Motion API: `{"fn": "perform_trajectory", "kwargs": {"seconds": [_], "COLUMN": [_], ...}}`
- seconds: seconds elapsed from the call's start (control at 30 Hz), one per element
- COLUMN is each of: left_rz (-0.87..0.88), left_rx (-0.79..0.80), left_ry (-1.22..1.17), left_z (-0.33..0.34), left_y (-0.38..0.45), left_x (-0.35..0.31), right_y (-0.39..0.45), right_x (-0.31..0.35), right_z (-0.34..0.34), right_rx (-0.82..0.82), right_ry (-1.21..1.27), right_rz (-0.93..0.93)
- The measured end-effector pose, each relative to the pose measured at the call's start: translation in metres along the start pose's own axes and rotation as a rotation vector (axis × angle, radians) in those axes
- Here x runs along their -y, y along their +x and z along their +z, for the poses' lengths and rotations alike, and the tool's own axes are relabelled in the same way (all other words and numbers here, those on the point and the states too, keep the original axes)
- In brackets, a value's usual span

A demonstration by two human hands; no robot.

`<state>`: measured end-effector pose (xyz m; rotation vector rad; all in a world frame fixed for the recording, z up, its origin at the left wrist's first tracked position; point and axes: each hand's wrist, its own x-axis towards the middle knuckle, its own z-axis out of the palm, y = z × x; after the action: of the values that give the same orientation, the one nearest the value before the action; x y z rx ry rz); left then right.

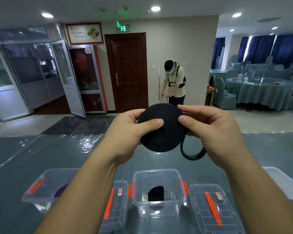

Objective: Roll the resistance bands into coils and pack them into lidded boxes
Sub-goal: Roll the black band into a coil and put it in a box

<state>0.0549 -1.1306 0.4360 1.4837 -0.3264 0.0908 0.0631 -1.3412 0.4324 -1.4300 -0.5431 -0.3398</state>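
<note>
- Two hands hold one black band coil (161,128) upright above the counter (41,157): the left hand (130,130) pinches its left side, thumb on the face; the right hand (208,127) pinches its right rim.
- One loose tail (193,153) loops below the coil toward the right hand, so that hand is nearer to wind it in.
- Directly below stands the open box (159,193), already holding a dark roll (156,193).
- Flanking lids (211,208) and a left-hand box (46,188) lie aside; nothing blocks the drop.

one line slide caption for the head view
Both hands hold a nearly wound black resistance-band coil above an open clear plastic box.
</note>
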Motion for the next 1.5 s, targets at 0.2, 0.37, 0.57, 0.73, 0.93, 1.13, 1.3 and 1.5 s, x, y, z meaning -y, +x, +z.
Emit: {"fn": "perform_trajectory", "kwargs": {"seconds": [0.2, 0.37, 0.57, 0.73, 0.93, 1.13, 1.3, 1.5], "left_rz": [-0.089, 0.000, -0.075, -0.021, -0.099, -0.043, -0.130, -0.112], "left_rx": [0.061, -0.103, 0.004, -0.093, -0.027, -0.118, -0.028, -0.077], "left_ry": [0.014, -0.027, -0.040, -0.148, -0.065, -0.147, -0.074, -0.100], "left_z": [0.004, 0.010, 0.008, 0.015, 0.021, 0.022, 0.024, 0.026], "left_y": [-0.002, 0.001, 0.004, 0.004, 0.000, 0.003, 0.002, 0.002], "left_x": [0.002, 0.006, 0.009, 0.013, 0.023, 0.027, 0.029, 0.032], "right_y": [-0.003, -0.003, -0.007, -0.011, -0.014, -0.022, -0.027, -0.036], "right_x": [-0.007, -0.012, -0.017, -0.023, -0.026, -0.031, -0.036, -0.043], "right_z": [-0.001, 0.000, -0.001, 0.000, 0.001, 0.006, 0.004, 0.006], "right_rx": [-0.060, -0.135, -0.157, -0.193, -0.242, -0.264, -0.298, -0.374], "right_ry": [0.015, 0.087, 0.096, 0.185, 0.174, 0.296, 0.253, 0.340], "right_rz": [0.055, 0.075, 0.091, 0.139, 0.171, 0.163, 0.167, 0.160]}}
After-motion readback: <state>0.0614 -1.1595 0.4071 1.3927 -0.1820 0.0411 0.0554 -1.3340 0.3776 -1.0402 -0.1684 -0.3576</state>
